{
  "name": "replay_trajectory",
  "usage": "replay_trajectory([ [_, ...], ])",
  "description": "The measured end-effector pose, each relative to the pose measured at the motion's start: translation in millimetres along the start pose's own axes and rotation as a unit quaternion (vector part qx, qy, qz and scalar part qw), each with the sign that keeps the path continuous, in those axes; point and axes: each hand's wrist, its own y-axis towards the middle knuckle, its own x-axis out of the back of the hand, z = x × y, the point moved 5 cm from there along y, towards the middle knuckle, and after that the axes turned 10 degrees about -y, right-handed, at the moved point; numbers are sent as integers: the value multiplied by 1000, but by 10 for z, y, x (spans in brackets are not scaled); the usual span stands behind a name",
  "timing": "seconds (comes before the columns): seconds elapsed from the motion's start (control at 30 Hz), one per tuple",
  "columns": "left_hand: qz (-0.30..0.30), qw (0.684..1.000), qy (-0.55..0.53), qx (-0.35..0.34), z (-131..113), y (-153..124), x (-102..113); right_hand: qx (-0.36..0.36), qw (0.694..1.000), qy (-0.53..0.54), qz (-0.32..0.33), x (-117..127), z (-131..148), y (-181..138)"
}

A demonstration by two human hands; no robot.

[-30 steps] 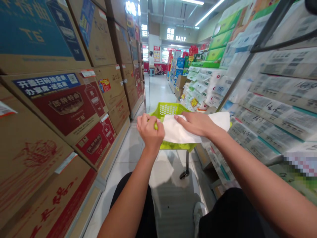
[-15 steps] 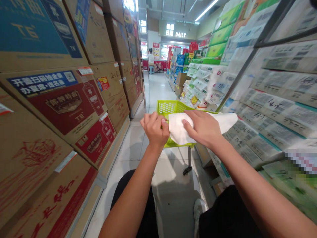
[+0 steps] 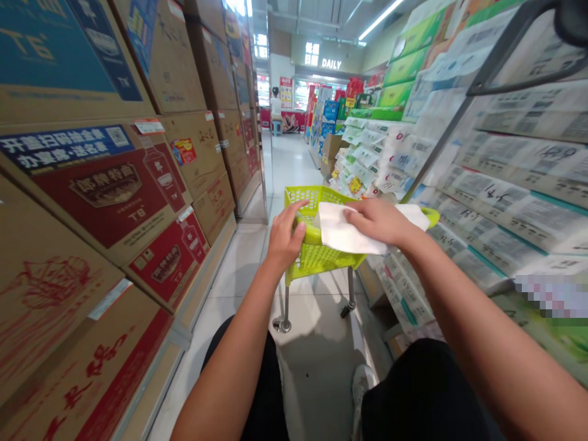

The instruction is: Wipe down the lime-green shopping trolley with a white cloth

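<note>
1. The left hand [image 3: 285, 242] has its fingers loosely spread about the left end of the green handle [image 3: 312, 234], thumb on the near side; how firmly they touch, I cannot tell.
2. The right hand [image 3: 374, 222] closes over the white cloth [image 3: 342, 229], thumb pointing toward the left fingers; its other fingertips are hidden on the far side, so their grip cannot be judged fully.
3. The cloth lies over the handle beneath the right palm, one part reaching toward the left fingers and a corner hanging below the palm.
4. To work the cloth well, I would keep it wrapped around the bar, with even pressure from palm and fingertips, so the underside gets contact too.
5. Light steadying from the left fingers should stop the basket [image 3: 316, 260] rolling on its casters [image 3: 348, 308]; they are best kept clear of the cloth's edge.
6. The cloth looks soft, thin and matt, creased near the right thumb.
7. The handle looks like smooth, rounded plastic; the basket, below and beyond the fingers, has rigid walls pierced with openings.
8. Well left of the left fingers stand stiff, square-edged cardboard cartons [image 3: 110, 184]; right of the right fingers, glossy plastic-wrapped packs [image 3: 505, 196].
</note>
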Motion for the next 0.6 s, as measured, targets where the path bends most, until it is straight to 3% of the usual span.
replay_trajectory([
  [0.07, 60, 998, 13, 5, 127, -13, -11, 61, 994, 2, -93, 17, 187, -250],
  [0.13, 66, 997, 28, 13, 184, -35, -7, 87, 981, 12, -170, 10, 354, -448],
  [0.23, 48, 997, 59, 29, 166, -68, -37, 78, 975, 21, -205, -12, 549, -547],
  [0.3, 47, 995, 77, 34, 131, -88, -96, 43, 985, -1, -169, 0, 644, -481],
  [0.47, 48, 994, 88, 50, 62, -139, -285, -129, 990, -51, 32, 123, 635, -165],
  [0.6, 89, 992, 73, 43, -22, -130, -336, -135, 982, -24, 130, 140, 502, -71],
])
